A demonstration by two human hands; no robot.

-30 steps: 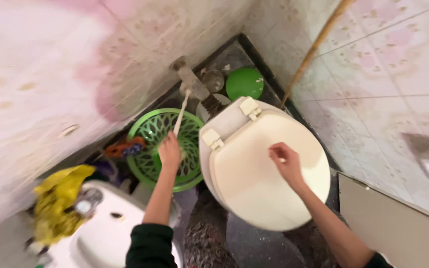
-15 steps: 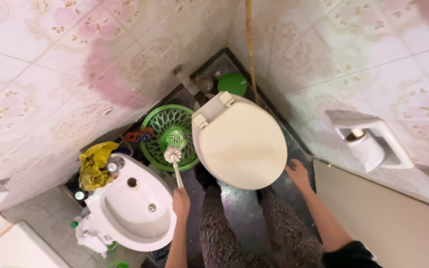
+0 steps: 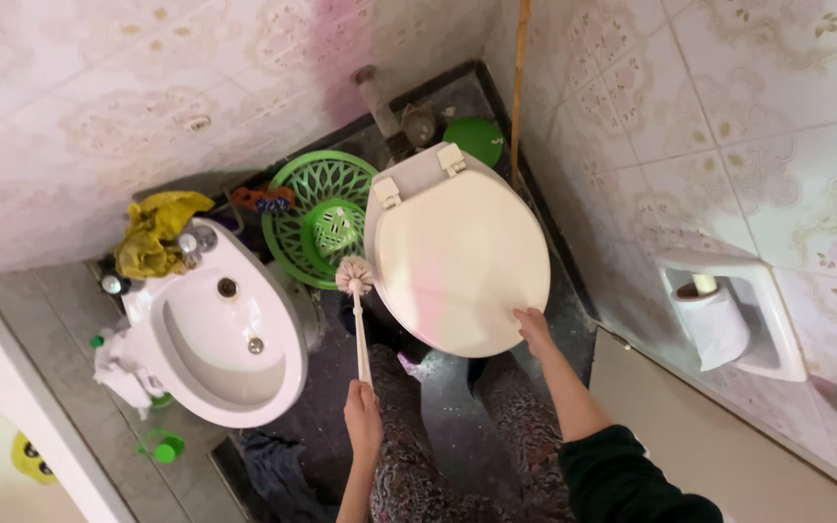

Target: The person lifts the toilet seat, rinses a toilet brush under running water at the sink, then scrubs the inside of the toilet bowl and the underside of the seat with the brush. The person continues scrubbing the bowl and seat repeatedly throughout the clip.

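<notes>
Fingers of the left hand [image 3: 362, 415] wrap a toilet brush [image 3: 355, 278] (bristles up); right hand [image 3: 533, 327] fingers grip the toilet lid [image 3: 457, 257].

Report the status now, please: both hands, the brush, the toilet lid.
Left hand grips white toilet brush, bristle head up. Right hand on front edge of closed cream toilet lid. Green plastic basket left of lid.

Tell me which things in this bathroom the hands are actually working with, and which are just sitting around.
In hand:
- toilet brush, held by the left hand
- toilet lid, shut, its front edge touched by the right hand

Lying about:
- green basket
- bidet
- yellow cloth
- toilet roll in its wall niche
- green lid behind the toilet
</notes>
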